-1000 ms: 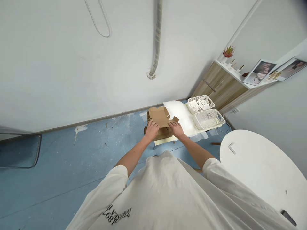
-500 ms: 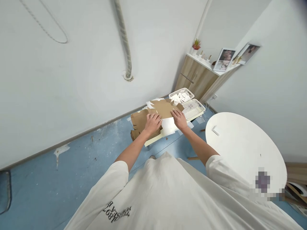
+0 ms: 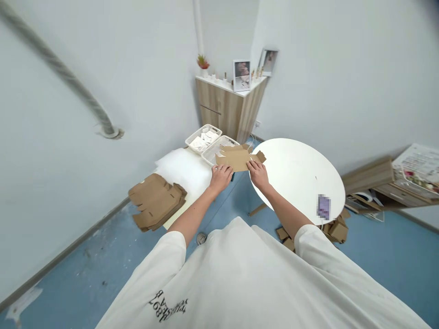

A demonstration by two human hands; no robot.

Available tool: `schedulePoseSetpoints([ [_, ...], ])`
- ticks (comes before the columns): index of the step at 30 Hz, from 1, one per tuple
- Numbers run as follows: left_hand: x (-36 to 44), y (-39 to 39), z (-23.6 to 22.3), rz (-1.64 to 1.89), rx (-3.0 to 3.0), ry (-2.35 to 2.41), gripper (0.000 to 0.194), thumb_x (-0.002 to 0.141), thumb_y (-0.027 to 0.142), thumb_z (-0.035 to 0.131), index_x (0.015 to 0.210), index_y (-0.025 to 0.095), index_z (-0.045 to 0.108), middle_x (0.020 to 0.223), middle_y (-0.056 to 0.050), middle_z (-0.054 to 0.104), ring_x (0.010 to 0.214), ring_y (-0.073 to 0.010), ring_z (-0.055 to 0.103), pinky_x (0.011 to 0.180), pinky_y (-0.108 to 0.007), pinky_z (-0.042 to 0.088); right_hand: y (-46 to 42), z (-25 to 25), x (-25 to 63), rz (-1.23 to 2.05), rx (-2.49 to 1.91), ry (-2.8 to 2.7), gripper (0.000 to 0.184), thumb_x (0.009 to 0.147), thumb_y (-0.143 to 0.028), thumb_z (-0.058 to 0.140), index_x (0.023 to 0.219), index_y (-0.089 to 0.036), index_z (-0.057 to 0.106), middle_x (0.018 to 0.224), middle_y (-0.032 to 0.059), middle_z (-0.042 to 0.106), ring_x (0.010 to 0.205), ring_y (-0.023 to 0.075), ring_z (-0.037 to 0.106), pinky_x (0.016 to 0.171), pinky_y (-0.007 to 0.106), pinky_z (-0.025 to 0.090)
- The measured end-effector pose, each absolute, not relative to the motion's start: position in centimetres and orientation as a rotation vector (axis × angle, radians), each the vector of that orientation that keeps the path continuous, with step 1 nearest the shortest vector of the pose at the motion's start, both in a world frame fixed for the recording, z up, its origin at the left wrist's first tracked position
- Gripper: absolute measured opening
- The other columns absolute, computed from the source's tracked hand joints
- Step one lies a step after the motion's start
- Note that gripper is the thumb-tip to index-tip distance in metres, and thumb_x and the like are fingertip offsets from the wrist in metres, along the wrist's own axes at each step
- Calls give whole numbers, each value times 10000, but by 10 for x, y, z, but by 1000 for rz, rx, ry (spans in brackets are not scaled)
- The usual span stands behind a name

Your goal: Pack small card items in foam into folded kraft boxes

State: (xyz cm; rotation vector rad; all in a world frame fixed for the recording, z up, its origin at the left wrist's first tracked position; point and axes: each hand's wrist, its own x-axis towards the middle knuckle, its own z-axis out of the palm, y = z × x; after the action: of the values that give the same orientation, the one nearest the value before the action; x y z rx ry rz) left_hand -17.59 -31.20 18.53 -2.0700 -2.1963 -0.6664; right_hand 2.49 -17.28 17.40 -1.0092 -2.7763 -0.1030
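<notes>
Both hands hold a flat, die-cut cardboard box blank [image 3: 235,160] with notched flaps by its near edge, in mid-air. My left hand [image 3: 221,178] grips its left near corner, fingers closed on top and a ring on one finger. My right hand [image 3: 258,174] is closed on the right part of the near edge, beside a side flap. The thumbs are hidden under the sheet. Behind the blank, a white basket [image 3: 210,155] is partly covered. To the left, a stack of similar cardboard blanks [image 3: 154,201] lies on the low table [image 3: 192,196].
A round white table [image 3: 291,173] stands at right with a blurred-out object [image 3: 323,207] on it. Another white basket [image 3: 202,138] holds white pieces. A wooden cabinet [image 3: 222,109] fills the corner. Folded cardboard [image 3: 338,228] lies beneath the round table's edge.
My view has turned right. Both hands have carried the cardboard box blank off the low table toward the round table; the stack now lies behind at left.
</notes>
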Motion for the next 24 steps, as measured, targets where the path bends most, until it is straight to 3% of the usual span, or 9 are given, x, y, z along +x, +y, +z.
schedulePoseSetpoints([
  [11,-13,-205,146,-545,-2495,-2027,334,1056,287,363,1249,252,633,1307,-124,636,1250,-284,519,1041,-492,290,-142,128,220,-10,-1485,-2659,602,965,-144,339,1563,-179,394,1574,128,434,1390,321,355,1113,442,268],
  [24,45,-117,77,-310,-2893,-1794,258,1022,211,429,1144,242,654,1232,-97,649,1182,-262,543,980,-462,275,-126,61,289,107,-1826,-2537,513,992,-154,351,1478,-188,511,1435,144,557,1271,300,445,1011,406,324],
])
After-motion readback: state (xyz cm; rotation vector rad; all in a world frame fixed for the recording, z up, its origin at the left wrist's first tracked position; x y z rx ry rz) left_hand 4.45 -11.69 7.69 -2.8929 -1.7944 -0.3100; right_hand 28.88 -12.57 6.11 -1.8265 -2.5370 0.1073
